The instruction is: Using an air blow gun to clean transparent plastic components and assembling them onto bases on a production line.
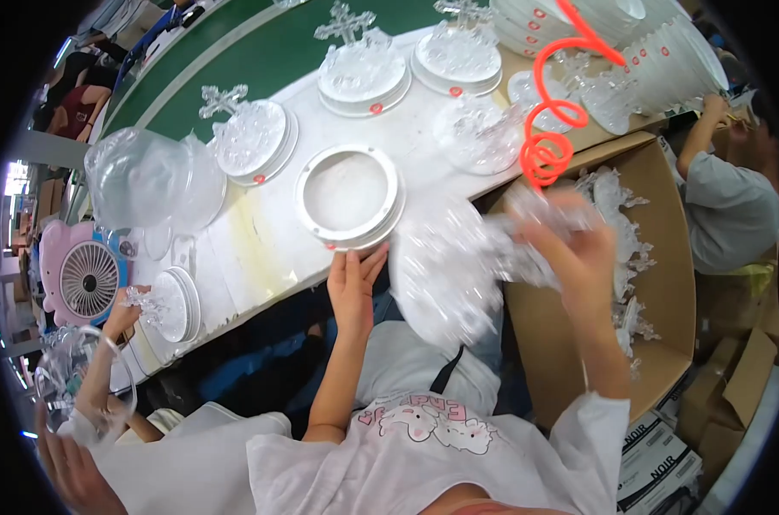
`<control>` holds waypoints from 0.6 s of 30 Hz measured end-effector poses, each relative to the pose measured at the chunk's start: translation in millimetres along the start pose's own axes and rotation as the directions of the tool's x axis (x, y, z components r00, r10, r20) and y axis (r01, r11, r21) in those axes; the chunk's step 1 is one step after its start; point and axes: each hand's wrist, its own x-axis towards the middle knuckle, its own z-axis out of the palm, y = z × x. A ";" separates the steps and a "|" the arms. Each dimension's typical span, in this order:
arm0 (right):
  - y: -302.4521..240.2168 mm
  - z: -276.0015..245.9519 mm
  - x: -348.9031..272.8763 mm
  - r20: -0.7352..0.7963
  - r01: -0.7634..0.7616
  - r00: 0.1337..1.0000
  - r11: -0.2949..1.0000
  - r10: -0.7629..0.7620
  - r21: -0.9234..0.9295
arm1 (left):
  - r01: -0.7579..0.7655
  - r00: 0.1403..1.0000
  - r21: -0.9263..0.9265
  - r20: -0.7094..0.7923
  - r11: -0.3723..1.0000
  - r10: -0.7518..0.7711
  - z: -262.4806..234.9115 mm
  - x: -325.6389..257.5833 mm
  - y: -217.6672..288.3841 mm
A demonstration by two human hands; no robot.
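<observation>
A round white base with a raised rim (348, 193) lies on the table in front of me. My left hand (352, 292) is at its near edge, fingers stretched out and fingertips against the rim. On the right, my right hand (570, 245) is closed around the narrow end of a clear plastic ornament. The ornament's broad, disc-like part (450, 275) hangs tilted over the table edge, right of the base. Motion smears this ornament and the fingers on it, so fine details are hidden.
Cross-topped clear ornaments on white discs (361, 73) stand along the table's far side. A red coiled hose (548, 112) hangs near my right hand. Right of me is an open carton (677, 257) of clear pieces. A pink fan (89, 275) and co-workers' hands (123, 311) are left.
</observation>
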 end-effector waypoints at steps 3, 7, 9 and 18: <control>-1.3 51.7 54.2 0.195 0.235 0.959 0.961 -0.205 -0.144 | -0.103 0.992 0.264 -0.045 0.959 0.119 -11.0 -4.0 5.8; 7.6 88.0 109.2 0.290 0.442 0.895 0.765 -0.339 -0.468 | -0.149 0.981 0.654 0.006 0.741 0.192 -30.6 1.7 19.2; -2.2 107.8 120.2 0.370 0.428 0.890 0.767 -0.266 -0.478 | -0.339 0.889 0.645 -0.017 0.684 0.457 -41.9 3.2 30.1; 16.2 130.9 139.8 0.404 0.505 0.853 0.718 -0.331 -0.479 | -0.507 0.804 0.846 0.396 0.165 0.444 -21.8 28.4 47.8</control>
